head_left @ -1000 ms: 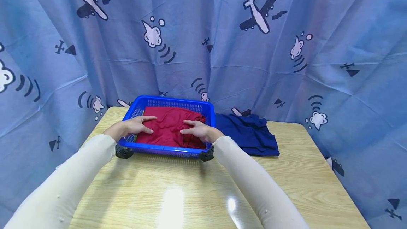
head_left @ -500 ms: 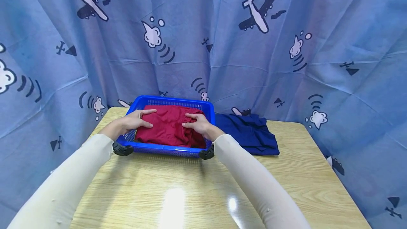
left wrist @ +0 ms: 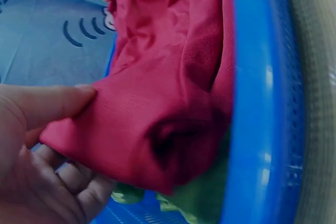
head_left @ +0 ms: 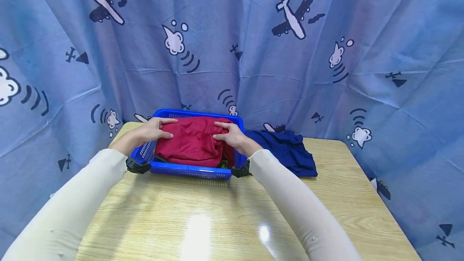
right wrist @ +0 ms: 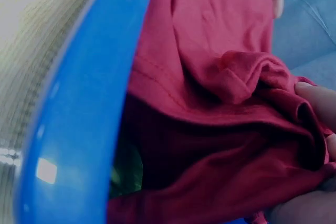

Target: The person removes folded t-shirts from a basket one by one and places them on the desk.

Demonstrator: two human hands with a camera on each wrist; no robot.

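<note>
A folded red garment [head_left: 192, 140] lies bunched in the blue plastic basket [head_left: 188, 169], its front part lifted off what is underneath. My left hand [head_left: 151, 129] pinches its left end, thumb on top and fingers below, as the left wrist view shows. At the other end, my right hand [head_left: 233, 137] grips the gathered cloth between thumb and fingers. Green cloth [left wrist: 202, 198] shows under the red garment in the left wrist view. Part of the right hand's fingers [right wrist: 317, 100] is hidden by folds.
A dark navy garment [head_left: 290, 154] lies on the wooden table [head_left: 163, 212], just right of the basket. Behind the table hangs a blue curtain [head_left: 210, 67] printed with airplanes. The basket's raised rim runs close below both wrists.
Both hands have moved slightly up and away from me, and the red garment has risen with them. Green now shows at the basket's front right.
</note>
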